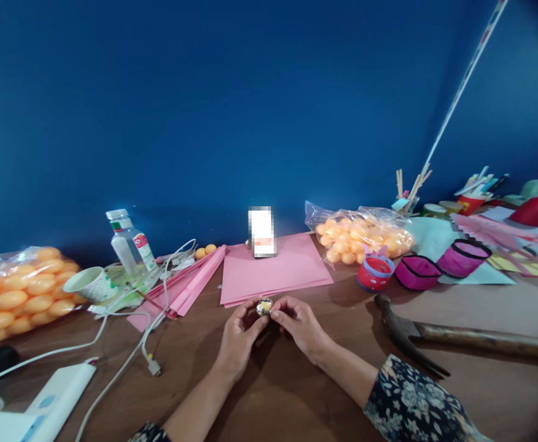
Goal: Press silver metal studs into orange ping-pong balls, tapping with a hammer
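Note:
Between my two hands is a small round thing (264, 306), shiny silver round the outside with a yellowish patch in its middle. My left hand (238, 339) pinches it from the left, thumb below and fingers behind. From the right, the thumb and forefinger of my right hand (302, 327) close on its edge. Both hands are just above the brown table, in front of a stack of pink paper sheets (273, 273). What the small thing is made of is too small to tell.
A claw hammer (462, 336) lies at right, near purple bands (418, 272) and a red cup (375, 272). Bags of orange balls (358, 236) stand at both sides. White cables (126, 362), a power strip (50, 399), a paper cup (91, 286) and a bottle (128, 245) are at left.

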Motion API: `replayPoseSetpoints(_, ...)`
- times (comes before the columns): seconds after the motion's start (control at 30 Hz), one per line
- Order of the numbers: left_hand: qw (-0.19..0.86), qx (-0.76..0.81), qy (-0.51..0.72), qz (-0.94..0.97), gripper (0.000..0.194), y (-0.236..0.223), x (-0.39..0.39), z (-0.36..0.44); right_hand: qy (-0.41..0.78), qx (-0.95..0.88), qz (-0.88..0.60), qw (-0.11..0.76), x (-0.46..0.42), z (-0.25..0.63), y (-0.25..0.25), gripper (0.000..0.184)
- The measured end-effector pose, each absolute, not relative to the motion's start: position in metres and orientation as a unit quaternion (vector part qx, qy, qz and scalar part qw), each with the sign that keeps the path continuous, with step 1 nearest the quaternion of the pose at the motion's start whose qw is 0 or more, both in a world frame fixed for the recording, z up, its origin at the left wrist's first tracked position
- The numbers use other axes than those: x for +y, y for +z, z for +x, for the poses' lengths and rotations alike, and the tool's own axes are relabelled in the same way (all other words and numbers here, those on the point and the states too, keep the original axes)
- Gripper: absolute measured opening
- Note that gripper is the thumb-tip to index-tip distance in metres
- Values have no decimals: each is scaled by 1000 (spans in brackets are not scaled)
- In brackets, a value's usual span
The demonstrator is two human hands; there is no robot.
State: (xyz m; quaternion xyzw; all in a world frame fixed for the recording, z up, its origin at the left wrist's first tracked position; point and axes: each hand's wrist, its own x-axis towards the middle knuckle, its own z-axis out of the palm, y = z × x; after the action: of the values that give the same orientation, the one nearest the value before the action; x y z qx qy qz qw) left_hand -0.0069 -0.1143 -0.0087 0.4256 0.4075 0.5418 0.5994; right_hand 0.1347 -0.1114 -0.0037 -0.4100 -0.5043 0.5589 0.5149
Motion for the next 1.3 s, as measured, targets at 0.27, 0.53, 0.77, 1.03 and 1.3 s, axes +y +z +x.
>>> replayPoseSetpoints(0.27, 593, 419, 545, 419, 50, -9, -113, -7, 553, -508, -423, 507, -111, 135, -6, 21)
replayPoseSetpoints(0.53, 589, 412, 544, 434, 48, -12, -113, -8, 563, -501, -419, 506, -111, 136, -7, 15)
replayPoseSetpoints(0.77, 575, 421, 540, 447, 46, -11, -113, -8, 567, -494, -423, 505, -111, 135, -6, 17)
replayPoseSetpoints(1.03, 569, 426, 535, 456, 47, -10, -113, -9, 572, -486, -438, 495, -112, 135, -2, 21)
replayPoseSetpoints(1.3, 551, 441, 525, 476, 47, -5, -114, -8, 580, -478, -450, 483, -112, 135, -3, 21)
